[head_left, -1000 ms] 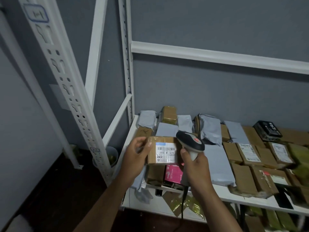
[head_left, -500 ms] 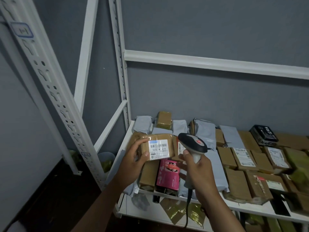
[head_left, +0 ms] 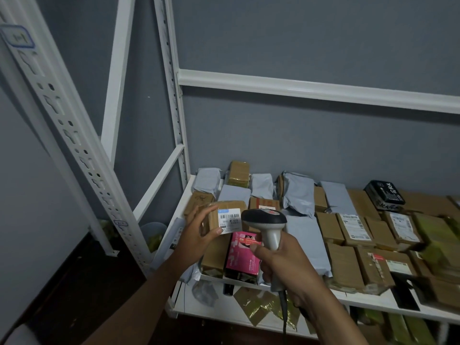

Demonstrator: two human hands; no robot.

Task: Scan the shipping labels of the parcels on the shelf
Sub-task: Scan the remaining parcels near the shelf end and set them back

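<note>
My left hand (head_left: 199, 231) grips a small brown cardboard parcel (head_left: 225, 216) at its left end, low over the left part of the white shelf (head_left: 361, 301). The parcel's white barcode label (head_left: 228, 220) faces up toward me. My right hand (head_left: 281, 262) holds the handle of a grey and black barcode scanner (head_left: 265, 220), whose head sits just right of the label. Many brown boxes and grey mailer bags cover the shelf. A pink box (head_left: 242, 252) lies under the scanner.
White slotted uprights (head_left: 72, 143) stand at the left, and a white crossbeam (head_left: 311, 89) runs above the parcels. A black box (head_left: 384, 194) sits at the back right. Gold foil bags (head_left: 258, 306) lie on the lower shelf. The scanner's cable hangs down below my right hand.
My left hand has lowered the labelled parcel toward the shelf and slightly left. The scanner has stayed beside it, and the view has tilted upward.
</note>
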